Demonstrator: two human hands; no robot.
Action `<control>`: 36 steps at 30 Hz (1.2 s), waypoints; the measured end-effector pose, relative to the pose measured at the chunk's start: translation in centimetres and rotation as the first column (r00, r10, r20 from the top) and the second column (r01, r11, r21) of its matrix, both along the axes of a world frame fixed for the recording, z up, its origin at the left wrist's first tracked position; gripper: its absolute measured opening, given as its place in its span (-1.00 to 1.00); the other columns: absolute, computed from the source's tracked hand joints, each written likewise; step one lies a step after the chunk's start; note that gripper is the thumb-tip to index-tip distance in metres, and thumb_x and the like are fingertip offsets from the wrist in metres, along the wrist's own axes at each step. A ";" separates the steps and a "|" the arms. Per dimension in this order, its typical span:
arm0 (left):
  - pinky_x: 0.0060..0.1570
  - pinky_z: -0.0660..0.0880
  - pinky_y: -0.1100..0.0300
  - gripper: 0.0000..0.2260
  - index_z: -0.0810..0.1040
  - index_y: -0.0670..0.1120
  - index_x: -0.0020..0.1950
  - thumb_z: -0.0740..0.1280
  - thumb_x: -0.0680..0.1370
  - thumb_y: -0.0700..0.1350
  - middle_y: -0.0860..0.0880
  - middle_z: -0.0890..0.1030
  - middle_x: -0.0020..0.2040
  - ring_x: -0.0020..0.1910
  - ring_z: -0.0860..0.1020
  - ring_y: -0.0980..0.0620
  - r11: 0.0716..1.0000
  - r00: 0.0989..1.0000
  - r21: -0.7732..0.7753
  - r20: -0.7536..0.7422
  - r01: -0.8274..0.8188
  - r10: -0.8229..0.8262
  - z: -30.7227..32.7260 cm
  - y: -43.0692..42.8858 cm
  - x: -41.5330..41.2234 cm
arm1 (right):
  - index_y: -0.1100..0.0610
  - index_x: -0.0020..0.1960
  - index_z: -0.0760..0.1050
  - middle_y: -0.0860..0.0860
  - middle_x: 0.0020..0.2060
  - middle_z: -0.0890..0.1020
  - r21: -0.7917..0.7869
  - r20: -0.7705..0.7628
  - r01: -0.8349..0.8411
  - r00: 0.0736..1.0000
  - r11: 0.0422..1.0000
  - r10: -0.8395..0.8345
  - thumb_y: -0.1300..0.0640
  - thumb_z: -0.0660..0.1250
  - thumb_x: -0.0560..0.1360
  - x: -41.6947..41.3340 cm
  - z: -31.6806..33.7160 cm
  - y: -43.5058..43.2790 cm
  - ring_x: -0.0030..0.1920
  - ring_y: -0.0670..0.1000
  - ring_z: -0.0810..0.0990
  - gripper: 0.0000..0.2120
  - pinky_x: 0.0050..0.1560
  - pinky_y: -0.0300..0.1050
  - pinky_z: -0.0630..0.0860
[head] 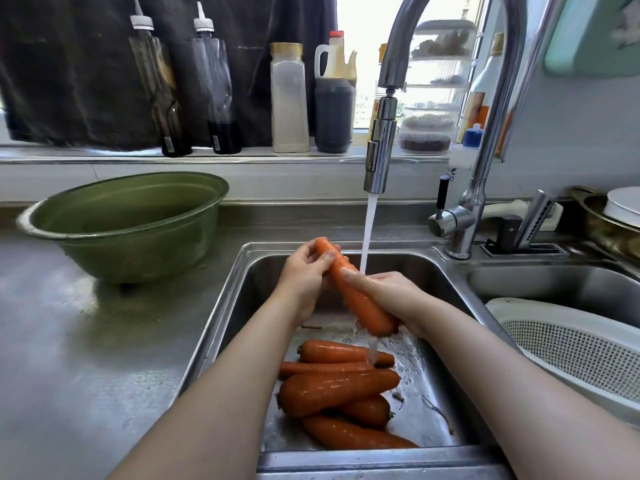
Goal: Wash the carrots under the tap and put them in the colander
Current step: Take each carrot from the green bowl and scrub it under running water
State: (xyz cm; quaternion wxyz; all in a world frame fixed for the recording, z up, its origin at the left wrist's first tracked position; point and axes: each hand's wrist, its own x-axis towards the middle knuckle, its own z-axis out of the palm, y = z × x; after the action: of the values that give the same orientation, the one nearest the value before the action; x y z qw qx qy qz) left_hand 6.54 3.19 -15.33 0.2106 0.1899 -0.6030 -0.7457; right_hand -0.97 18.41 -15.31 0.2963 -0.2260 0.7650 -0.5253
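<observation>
Steel kitchen surface, sink sunk in near its front edge. Tap running; stream lands on the right hand. Both forearms reach in from the front. Left hand grips the far end of the carrot, fingers curled round it. Right hand wraps the near part, fingers closed over it, thumb probably underneath. Carrot tilted, above the sink. More carrots piled on the sink floor at the front. White colander in the right basin. Green basin at the surface's back left.

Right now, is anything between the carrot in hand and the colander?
Nothing visible blocks it. The carrot, held by the left hand and right hand, only has to cross the steel divider to reach the colander in the right basin.
</observation>
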 end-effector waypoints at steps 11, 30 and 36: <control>-0.07 0.67 0.09 -0.75 0.52 0.03 0.35 0.34 0.67 0.00 0.00 0.70 0.12 0.03 0.72 -0.01 0.995 1.000 -0.103 0.018 -0.018 0.020 -0.1 0.7 0.1 | 0.11 0.28 0.51 0.16 0.14 0.69 -0.036 0.140 -0.282 0.948 0.959 0.284 0.17 0.41 0.60 -1.0 -0.6 0.4 0.20 0.20 0.67 -0.74 0.34 0.27 0.53; 0.01 0.63 0.05 -0.75 0.62 0.06 0.22 0.48 0.56 0.05 -0.03 0.64 0.17 0.16 0.59 -0.06 1.000 0.999 -0.024 0.039 0.002 -0.001 1.0 2.1 -0.2 | 0.12 0.23 0.60 0.17 -0.01 0.72 -0.190 0.164 -0.116 0.975 0.975 0.148 -0.22 0.32 0.56 -0.1 0.3 0.5 -0.04 0.14 0.71 -0.55 0.05 0.11 0.66; -0.12 0.64 0.13 -0.72 0.62 -0.09 0.16 0.44 0.59 0.09 -0.07 0.66 0.03 0.01 0.64 -0.05 0.983 0.999 -0.182 0.019 -0.027 0.031 1.1 2.1 0.0 | 0.27 0.14 0.57 0.20 -0.18 0.68 -0.148 0.155 -0.010 0.987 0.989 0.033 -0.31 0.18 0.64 0.2 0.2 0.0 -0.25 0.19 0.68 -0.39 -0.18 0.05 0.65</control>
State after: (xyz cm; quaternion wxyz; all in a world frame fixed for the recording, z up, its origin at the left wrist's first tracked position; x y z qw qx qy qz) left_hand 6.51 5.24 -14.24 0.2314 0.1868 -0.6680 -0.6822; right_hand -0.75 18.39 -15.15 0.3437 -0.2136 0.6960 -0.5932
